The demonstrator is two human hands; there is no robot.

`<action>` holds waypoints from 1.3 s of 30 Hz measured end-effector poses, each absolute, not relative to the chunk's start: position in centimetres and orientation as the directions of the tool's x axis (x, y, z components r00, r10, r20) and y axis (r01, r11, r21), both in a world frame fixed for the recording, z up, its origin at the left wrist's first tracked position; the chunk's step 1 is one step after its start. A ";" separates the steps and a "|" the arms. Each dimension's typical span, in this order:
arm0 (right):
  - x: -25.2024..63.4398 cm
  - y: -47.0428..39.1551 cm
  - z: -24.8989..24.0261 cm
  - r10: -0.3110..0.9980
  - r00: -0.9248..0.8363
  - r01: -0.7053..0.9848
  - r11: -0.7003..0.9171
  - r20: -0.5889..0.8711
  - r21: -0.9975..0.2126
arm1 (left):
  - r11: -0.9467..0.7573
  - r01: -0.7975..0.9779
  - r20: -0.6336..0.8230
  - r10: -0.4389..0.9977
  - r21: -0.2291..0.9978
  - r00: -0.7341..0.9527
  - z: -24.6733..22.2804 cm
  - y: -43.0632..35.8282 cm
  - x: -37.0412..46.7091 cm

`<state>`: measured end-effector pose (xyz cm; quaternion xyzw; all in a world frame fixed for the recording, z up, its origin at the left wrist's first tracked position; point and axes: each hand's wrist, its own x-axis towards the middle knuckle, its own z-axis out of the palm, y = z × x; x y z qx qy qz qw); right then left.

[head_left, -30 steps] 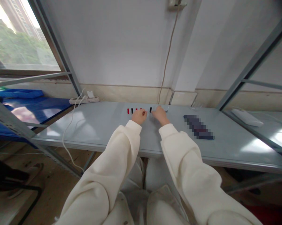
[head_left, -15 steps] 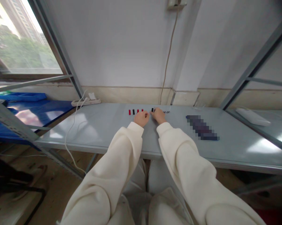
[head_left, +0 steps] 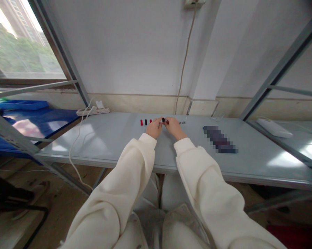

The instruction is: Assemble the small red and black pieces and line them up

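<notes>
My right hand (head_left: 173,127) is closed in a pinch, with a small black cylinder (head_left: 163,119) at its fingertips. My left hand (head_left: 153,128) meets it from the other side, fingers pressed together near that cylinder; what they hold, if anything, is hidden. Just left of my left hand, a red cylinder (head_left: 141,122), a black one (head_left: 145,122) and another red one (head_left: 150,121) stand upright in a row, the last partly covered by the hand. Several tiny silvery pieces (head_left: 182,122) lie on the grey table (head_left: 114,138) right behind my right hand.
A pixelated dark flat object (head_left: 220,140) lies on the table to the right. At the back left sits a power strip (head_left: 93,111), its white cable (head_left: 76,138) hanging over the front edge. Grey metal posts (head_left: 259,81) frame both sides, and a wall (head_left: 135,52) rises behind.
The black cylinder has moved left, off its spot by my right hand, to between both hands' fingertips. My right hand has shifted left, closer to my left hand. The view has tilted slightly.
</notes>
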<state>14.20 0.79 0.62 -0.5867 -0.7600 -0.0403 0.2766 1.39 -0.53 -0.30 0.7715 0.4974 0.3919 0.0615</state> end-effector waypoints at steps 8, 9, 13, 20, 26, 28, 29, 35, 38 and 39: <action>14.0 -0.5 1.2 0.853 -0.249 0.885 0.393 0.459 -0.251 | -0.573 0.651 0.633 0.753 0.498 0.180 -0.5 -0.1 1.5; 14.0 -0.5 1.2 0.854 -0.253 0.881 0.398 0.455 -0.256 | -0.570 0.648 0.634 0.755 0.505 0.169 -0.4 0.0 1.5; 14.1 -0.4 1.0 0.878 -0.207 0.885 0.357 0.432 -0.299 | -0.497 0.637 0.615 0.787 0.590 0.045 -0.3 0.1 1.4; 14.6 -0.2 0.2 0.914 -0.164 0.924 0.273 0.371 -0.266 | -0.517 0.516 0.624 0.781 0.683 -0.043 0.1 -0.2 1.4; 14.7 0.0 0.0 0.901 -0.200 0.916 0.311 0.384 -0.253 | -0.562 0.471 0.640 0.768 0.680 -0.008 -0.1 -0.3 1.7; 14.7 0.0 0.0 0.899 -0.196 0.917 0.310 0.393 -0.250 | -0.566 0.469 0.646 0.764 0.678 -0.011 -0.1 -0.2 1.7; 14.7 0.0 0.0 0.900 -0.190 0.920 0.303 0.393 -0.247 | -0.563 0.467 0.642 0.766 0.681 -0.013 -0.1 -0.2 1.7; 14.8 -0.5 0.5 0.912 -0.116 0.941 0.227 0.393 -0.251 | -0.572 0.390 0.612 0.791 0.722 0.028 0.0 -0.1 1.7; 14.8 -0.6 0.7 0.905 -0.109 0.938 0.231 0.411 -0.260 | -0.584 0.340 0.611 0.791 0.737 0.035 -0.1 -0.1 1.8; 14.8 -0.6 0.7 0.901 -0.120 0.933 0.246 0.417 -0.263 | -0.586 0.335 0.610 0.792 0.738 0.040 -0.2 0.0 1.8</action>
